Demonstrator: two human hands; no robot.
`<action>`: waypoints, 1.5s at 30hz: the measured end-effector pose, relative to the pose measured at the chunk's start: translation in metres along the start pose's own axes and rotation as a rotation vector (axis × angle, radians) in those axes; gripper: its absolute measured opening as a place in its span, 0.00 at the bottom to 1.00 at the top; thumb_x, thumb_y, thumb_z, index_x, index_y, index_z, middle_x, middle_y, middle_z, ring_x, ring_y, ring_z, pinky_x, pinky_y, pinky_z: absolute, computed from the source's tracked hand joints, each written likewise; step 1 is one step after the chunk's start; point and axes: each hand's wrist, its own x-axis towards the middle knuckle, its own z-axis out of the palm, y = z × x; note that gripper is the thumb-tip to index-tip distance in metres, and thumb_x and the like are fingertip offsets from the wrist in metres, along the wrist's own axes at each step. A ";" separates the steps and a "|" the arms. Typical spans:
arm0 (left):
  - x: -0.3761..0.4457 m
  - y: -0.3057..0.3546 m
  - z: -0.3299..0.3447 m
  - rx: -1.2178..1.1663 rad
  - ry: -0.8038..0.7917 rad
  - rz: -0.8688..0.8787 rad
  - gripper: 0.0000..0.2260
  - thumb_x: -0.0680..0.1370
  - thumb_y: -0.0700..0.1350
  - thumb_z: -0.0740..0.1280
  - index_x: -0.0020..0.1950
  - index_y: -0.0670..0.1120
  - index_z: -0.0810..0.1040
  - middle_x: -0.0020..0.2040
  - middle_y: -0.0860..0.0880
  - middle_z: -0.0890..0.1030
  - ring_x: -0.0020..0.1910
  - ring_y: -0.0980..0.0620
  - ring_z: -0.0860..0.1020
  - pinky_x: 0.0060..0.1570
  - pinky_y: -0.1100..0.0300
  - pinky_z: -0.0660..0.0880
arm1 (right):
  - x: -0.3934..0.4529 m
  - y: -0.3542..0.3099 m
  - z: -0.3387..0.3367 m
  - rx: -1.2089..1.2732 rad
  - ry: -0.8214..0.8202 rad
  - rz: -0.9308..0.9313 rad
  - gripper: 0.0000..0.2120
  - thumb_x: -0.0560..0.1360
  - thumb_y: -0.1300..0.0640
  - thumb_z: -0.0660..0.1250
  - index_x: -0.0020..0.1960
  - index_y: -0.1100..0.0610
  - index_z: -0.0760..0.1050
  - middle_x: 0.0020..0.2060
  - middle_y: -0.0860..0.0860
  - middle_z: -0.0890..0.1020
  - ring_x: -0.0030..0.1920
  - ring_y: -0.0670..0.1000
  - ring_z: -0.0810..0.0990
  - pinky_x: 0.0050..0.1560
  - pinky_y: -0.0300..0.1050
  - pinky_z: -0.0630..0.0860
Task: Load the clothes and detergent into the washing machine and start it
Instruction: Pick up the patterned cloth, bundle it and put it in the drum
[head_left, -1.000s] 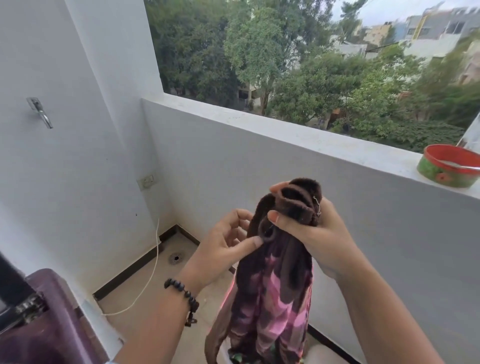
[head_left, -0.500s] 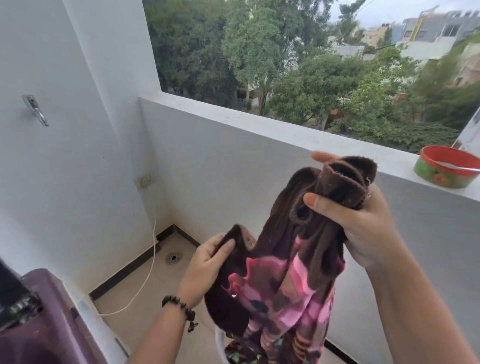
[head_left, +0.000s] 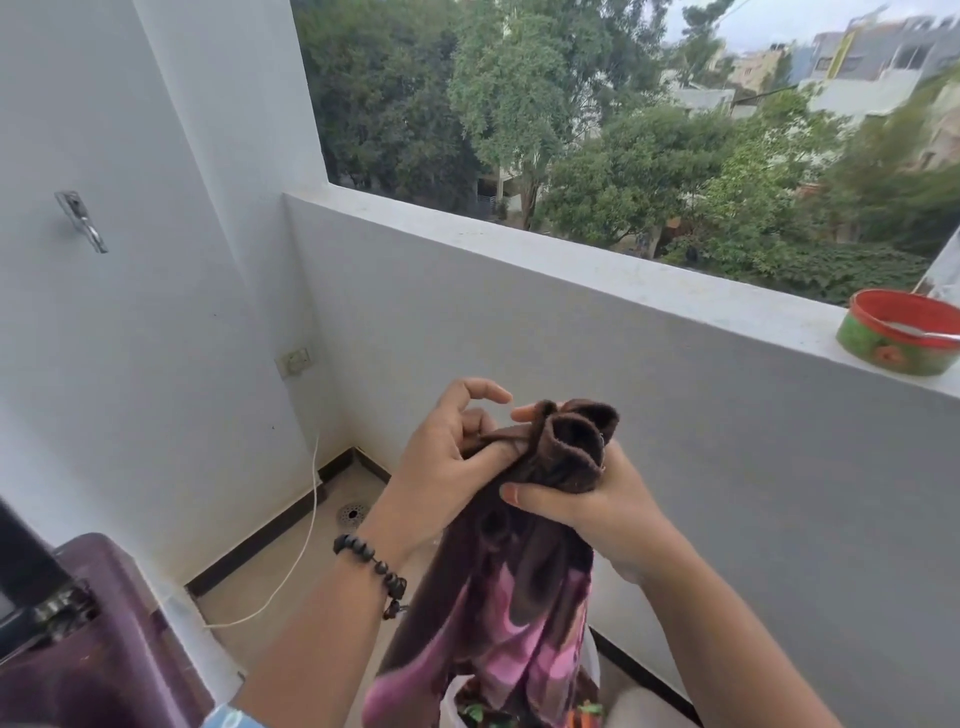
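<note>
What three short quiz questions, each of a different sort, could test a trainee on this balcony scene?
1. True or false: both hands grip the brown and pink garment.
2. Which wrist carries the bead bracelet? A) left B) right
3. Fill in: the red-rimmed bowl stands on the balcony ____.

Key:
1. True: the left hand and the right hand both hold its top.
2. A
3. ledge

Both hands meet at the top of the garment (head_left: 519, 582), left hand (head_left: 447, 467) left, right hand (head_left: 587, 509) right; the washing machine (head_left: 88, 639) sits lower left. A bowl (head_left: 898, 338) rests on the ledge (head_left: 623, 280) at far right.
</note>
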 end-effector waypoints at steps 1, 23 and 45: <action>-0.004 -0.003 -0.001 -0.036 -0.032 -0.044 0.16 0.73 0.50 0.73 0.57 0.51 0.72 0.36 0.50 0.79 0.38 0.49 0.78 0.41 0.53 0.76 | 0.001 -0.001 -0.002 -0.003 0.017 -0.013 0.20 0.68 0.75 0.73 0.53 0.56 0.80 0.46 0.54 0.86 0.48 0.51 0.85 0.48 0.43 0.82; -0.009 0.006 -0.001 -0.235 0.089 -0.041 0.10 0.76 0.46 0.66 0.55 0.47 0.79 0.48 0.50 0.85 0.49 0.52 0.82 0.48 0.62 0.79 | 0.009 -0.007 -0.019 0.092 0.012 -0.100 0.27 0.64 0.75 0.75 0.60 0.61 0.77 0.53 0.55 0.85 0.54 0.55 0.84 0.50 0.47 0.82; 0.002 0.038 0.023 -0.805 0.374 -0.194 0.12 0.78 0.40 0.64 0.43 0.53 0.85 0.37 0.47 0.82 0.34 0.50 0.81 0.48 0.49 0.79 | 0.000 0.042 0.002 -0.150 -0.274 -0.020 0.67 0.58 0.52 0.84 0.77 0.36 0.35 0.74 0.37 0.63 0.72 0.38 0.66 0.73 0.44 0.65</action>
